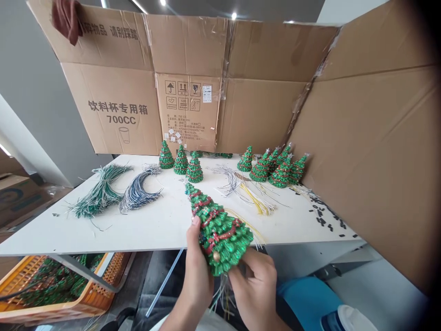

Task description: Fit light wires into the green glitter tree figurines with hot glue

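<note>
Brown cardboard panels [265,115] printed with black lettering stand behind and to the right of your white tabletop [168,232], with ceiling lights above them. Just past the table's near edge, you have a green, glossy, cone-shaped Christmas tree figure [222,234] with red garlands and small ornaments, tilted so its tip points up and to the left and its base faces down toward you. Your left hand [198,264] is clamped on the tree's left side, thumb against the garlands. Your right hand [257,280] is at the base with its fingers curled; you cannot tell from this view whether they are pinched together on anything under there. Thin loose wires [223,294] hang below the base between your hands.

On the table to your left lie a bundle of green and white wires [99,191] and, beside it, a bundle of blue and white wires [139,191]. Yellow and white wires [258,202] spread right of centre. Smaller-looking green trees [195,168] stand toward the back, with another cluster of star-topped trees [280,170] at the right, near scattered small black pieces [320,216]. Below the table at left, an orange plastic crate [86,299] holds more green items.
</note>
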Demonstrator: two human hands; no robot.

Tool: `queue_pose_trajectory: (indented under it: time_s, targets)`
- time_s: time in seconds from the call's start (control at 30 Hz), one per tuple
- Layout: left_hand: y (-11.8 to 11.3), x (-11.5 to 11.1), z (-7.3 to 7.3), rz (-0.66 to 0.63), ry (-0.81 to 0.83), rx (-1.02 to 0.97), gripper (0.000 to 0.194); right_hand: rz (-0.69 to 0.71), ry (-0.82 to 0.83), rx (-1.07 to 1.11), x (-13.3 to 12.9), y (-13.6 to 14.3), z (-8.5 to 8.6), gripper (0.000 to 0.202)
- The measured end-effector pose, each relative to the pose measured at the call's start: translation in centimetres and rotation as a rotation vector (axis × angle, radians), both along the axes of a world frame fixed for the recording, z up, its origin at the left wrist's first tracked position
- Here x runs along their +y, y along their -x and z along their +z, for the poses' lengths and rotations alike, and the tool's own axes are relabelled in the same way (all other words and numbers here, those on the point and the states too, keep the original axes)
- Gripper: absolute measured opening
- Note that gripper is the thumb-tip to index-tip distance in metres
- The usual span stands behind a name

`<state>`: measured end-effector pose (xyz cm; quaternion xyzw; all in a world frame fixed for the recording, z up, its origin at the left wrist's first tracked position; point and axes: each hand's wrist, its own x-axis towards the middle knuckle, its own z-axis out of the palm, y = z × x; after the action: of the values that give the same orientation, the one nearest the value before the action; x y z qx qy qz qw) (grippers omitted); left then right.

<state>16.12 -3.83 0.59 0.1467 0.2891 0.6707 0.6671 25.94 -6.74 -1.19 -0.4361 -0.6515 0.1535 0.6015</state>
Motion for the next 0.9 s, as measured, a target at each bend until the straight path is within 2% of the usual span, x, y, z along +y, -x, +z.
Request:
queue_pose_trajectory:
  time_s: [0.13, 0.33, 0.43, 0.6, 0.73, 0.9]
  targets:
    - [-0.9, -0.3, -0.6, -0.053, 0.002, 0.008, 0.062, -0.094, 0.033, 0.141, 0.1, -0.1, -0.9, 0.051]
    - [-1.0, -0.8, -1.3, -0.074, -0.119, 0.049, 0.062, -0.124, 0.138, 0.31, 0.1, -0.7, -1.3, 0.052]
    - [-0.9, -1.2, -1.2, -0.133, -0.196, 0.037, 0.061, -0.134, 0.143, 0.28, 0.2, -0.8, -1.2, 0.049]
    - [-1.0, -1.5, -1.5, -0.122, -0.179, 0.061, 0.064, -0.181, 0.033, 0.183, 0.0, -0.5, -0.5, 0.045]
    - [-1.1, -1.5, -2.5, -0.074, -0.164, 0.135, 0.074, -0.214, -0.042, 0.149, -0.3, -0.2, -0.3, 0.04]
    - [-1.1, -1.3, -3.8, 0.001, -0.109, 0.226, 0.077, -0.192, -0.03, 0.155, -0.5, 0.0, -0.7, 0.03]
